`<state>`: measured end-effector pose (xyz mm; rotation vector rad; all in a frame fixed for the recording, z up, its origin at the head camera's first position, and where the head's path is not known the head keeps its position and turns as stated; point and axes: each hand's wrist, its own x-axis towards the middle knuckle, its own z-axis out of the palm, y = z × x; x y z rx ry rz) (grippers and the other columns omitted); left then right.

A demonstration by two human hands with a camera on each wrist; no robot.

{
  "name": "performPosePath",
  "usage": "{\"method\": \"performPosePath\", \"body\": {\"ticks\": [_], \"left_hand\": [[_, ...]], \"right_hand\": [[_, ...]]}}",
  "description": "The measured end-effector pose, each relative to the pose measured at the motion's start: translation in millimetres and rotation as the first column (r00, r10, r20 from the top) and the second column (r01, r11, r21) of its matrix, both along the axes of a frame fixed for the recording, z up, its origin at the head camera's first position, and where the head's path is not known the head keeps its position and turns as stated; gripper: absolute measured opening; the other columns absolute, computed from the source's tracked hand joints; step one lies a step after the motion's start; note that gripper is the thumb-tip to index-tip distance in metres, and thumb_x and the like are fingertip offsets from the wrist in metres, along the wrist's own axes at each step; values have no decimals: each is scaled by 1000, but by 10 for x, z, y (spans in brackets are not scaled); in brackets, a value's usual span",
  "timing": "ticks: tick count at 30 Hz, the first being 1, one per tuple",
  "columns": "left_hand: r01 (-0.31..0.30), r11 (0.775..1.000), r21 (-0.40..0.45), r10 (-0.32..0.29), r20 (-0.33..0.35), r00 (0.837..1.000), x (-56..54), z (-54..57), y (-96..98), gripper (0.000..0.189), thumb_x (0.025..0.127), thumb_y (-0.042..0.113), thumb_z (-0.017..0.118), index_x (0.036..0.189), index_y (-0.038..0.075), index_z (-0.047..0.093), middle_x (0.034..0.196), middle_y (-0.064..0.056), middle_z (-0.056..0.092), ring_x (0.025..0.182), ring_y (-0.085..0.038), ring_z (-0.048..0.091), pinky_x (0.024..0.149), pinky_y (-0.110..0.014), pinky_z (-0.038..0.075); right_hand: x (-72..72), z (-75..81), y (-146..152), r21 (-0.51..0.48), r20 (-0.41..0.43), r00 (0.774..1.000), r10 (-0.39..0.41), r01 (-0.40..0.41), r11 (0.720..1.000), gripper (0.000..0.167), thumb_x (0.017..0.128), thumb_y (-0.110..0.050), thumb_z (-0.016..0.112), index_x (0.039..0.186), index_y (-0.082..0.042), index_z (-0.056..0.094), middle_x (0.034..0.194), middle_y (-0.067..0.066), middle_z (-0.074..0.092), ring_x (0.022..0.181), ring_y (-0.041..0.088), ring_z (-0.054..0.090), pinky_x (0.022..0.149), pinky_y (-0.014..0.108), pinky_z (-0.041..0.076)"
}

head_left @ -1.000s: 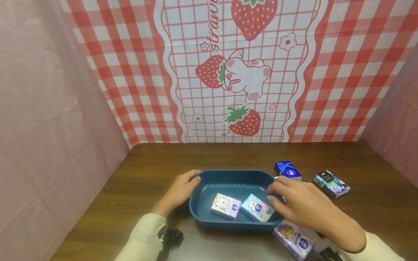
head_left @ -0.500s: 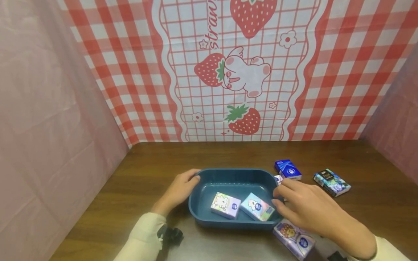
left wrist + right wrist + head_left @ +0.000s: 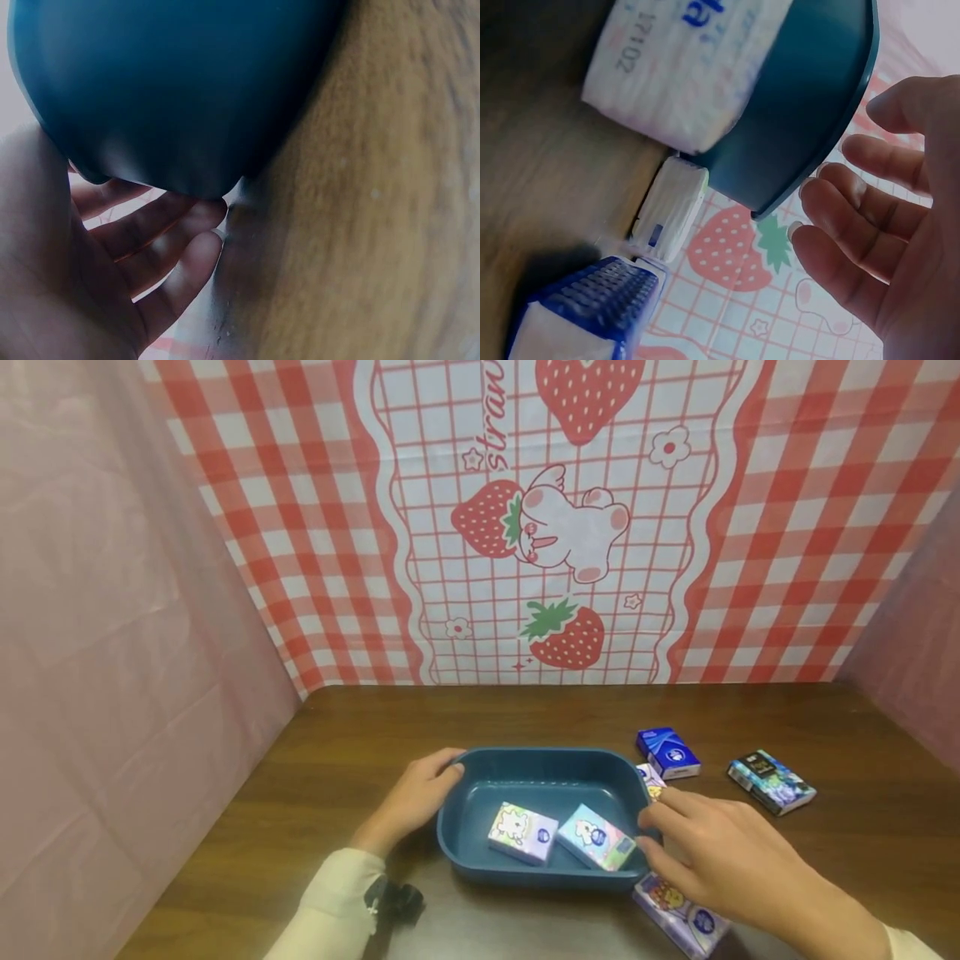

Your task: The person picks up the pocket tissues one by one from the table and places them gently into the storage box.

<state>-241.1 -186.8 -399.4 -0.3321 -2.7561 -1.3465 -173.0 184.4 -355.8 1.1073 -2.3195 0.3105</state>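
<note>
A teal plastic tray stands on the table with two pocket tissue packs inside: a pale purple pack and a light blue pack. My left hand holds the tray's left end, thumb at the rim and fingers against the outer wall. Just off the right end, my right hand hovers with loosely bent fingers, apart from the tray wall and holding nothing. Below it lies a purple tissue pack. A white-and-purple pack shows partly beyond the tray's right rim.
A dark blue tissue pack and a pack with a black label and blue flowers lie on the wooden table at the right. Behind it hangs a red-checked strawberry cloth, with pink cloth along the left side.
My right hand has moved away from the tray's right rim, to the right and toward me, uncovering more of the white-and-purple pack. My left hand and the packs in the tray have stayed put.
</note>
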Motion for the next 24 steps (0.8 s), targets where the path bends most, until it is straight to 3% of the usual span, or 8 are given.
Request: {"method": "performPosePath", "body": {"ticks": [5,9,15,24], "left_hand": [[6,1000,-3,-6,-2,1000,-2,5,12,33,104,27,52,132,15,65,127,-4,66,120,-26,59,103,-53,45],[-1,1000,-5,1,6,1000,-2,10,9,33,104,27,52,132,15,64,127,-4,66,120,-26,59,103,-53,45],[-1,1000,-16,1,16,1000,-3,9,-1,35,104,28,51,133,15,63,129,-4,65,122,-26,59,103,-53,45],[-4,1000,-7,4,2,1000,-3,11,-2,33,103,27,53,132,16,65,128,-4,66,121,-25,59,104,-53,45]], "right_hand": [[74,-6,6,73,77,991,-108,103,992,26,78,-40,82,95,-24,71,80,-18,56,57,-8,35,47,14,38],[115,-16,15,147,124,976,-178,159,976,37,82,-59,74,98,-26,71,83,-18,64,58,-6,42,50,19,45],[148,-50,9,180,95,979,-180,161,970,50,82,-70,66,99,-24,71,82,-17,64,60,-3,48,52,24,48],[165,-87,0,185,130,972,-196,171,968,50,82,-71,66,100,-25,69,78,-24,52,59,-6,38,48,22,40]]}}
